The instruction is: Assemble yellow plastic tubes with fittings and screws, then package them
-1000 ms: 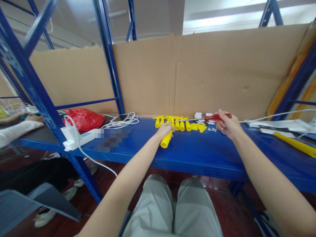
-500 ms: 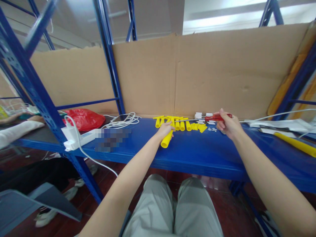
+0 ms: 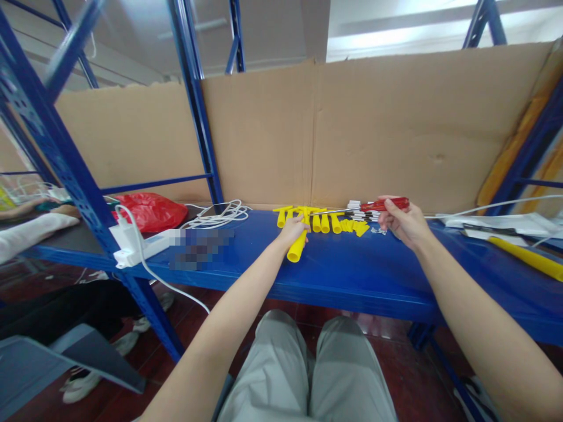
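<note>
My left hand (image 3: 294, 231) is wrapped round a yellow T-shaped plastic handle (image 3: 297, 249), whose hollow round end points toward me. In my right hand (image 3: 407, 220) is a screwdriver (image 3: 385, 204) with a red handle, lying almost level. Its metal shaft reaches left to the head of the yellow handle; the exact contact at the tip is too small to make out. Behind my left hand stands a row of similar yellow T-shaped handles (image 3: 325, 224). Small flat yellow pieces (image 3: 360, 228) lie right of them, with small silvery parts (image 3: 377, 231) close by my right hand.
White-and-black pieces (image 3: 353, 206) sit against the cardboard panel (image 3: 373, 129). Leftward on the blue shelf (image 3: 343, 275) are coiled white cable (image 3: 224, 215), a power strip (image 3: 152, 245) and a red bag (image 3: 152, 212). A long yellow tube (image 3: 528, 258) lies right. Another person's arm (image 3: 37, 234) shows far left.
My right hand has shifted its fingers on the screwdriver's handle, which has moved slightly left and up. My left hand and the yellow handle have barely moved.
</note>
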Available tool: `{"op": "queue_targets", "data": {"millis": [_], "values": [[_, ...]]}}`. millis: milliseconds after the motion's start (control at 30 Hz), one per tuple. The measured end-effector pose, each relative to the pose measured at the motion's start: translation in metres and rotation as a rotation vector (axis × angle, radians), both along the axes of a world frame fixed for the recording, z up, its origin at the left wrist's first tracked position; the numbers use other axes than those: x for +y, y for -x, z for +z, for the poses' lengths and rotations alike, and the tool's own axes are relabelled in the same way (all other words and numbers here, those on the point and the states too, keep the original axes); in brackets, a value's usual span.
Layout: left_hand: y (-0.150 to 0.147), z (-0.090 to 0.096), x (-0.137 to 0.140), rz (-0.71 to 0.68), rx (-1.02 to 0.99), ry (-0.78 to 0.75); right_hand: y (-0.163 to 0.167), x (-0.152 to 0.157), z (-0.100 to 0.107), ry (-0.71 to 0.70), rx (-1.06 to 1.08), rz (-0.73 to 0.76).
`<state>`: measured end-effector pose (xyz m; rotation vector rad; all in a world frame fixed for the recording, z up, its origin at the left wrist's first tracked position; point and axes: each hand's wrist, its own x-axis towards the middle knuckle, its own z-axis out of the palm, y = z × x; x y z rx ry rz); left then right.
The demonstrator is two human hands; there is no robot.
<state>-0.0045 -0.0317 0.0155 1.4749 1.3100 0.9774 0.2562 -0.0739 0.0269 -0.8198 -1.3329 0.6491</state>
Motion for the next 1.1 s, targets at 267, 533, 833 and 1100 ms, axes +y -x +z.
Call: {"op": "queue_targets", "data": {"millis": [267, 533, 833, 1100], "values": [[-0.001, -0.003, 0.002, -0.053, -0.012, -0.034, 0.005, 0.001, 0.001, -0.045, 0.032, -0.238], [-0.001, -0.003, 0.002, -0.043, 0.002, -0.032, 0.004, 0.007, 0.000, 0.118, 0.149, -0.211], [-0.002, -0.005, 0.005, 0.002, -0.034, -0.014, 0.001, 0.004, -0.001, 0.339, 0.128, -0.105], [-0.001, -0.004, 0.006, 0.005, -0.014, -0.008, -0.009, 0.007, 0.000, 0.276, 0.109, 0.037]]}}
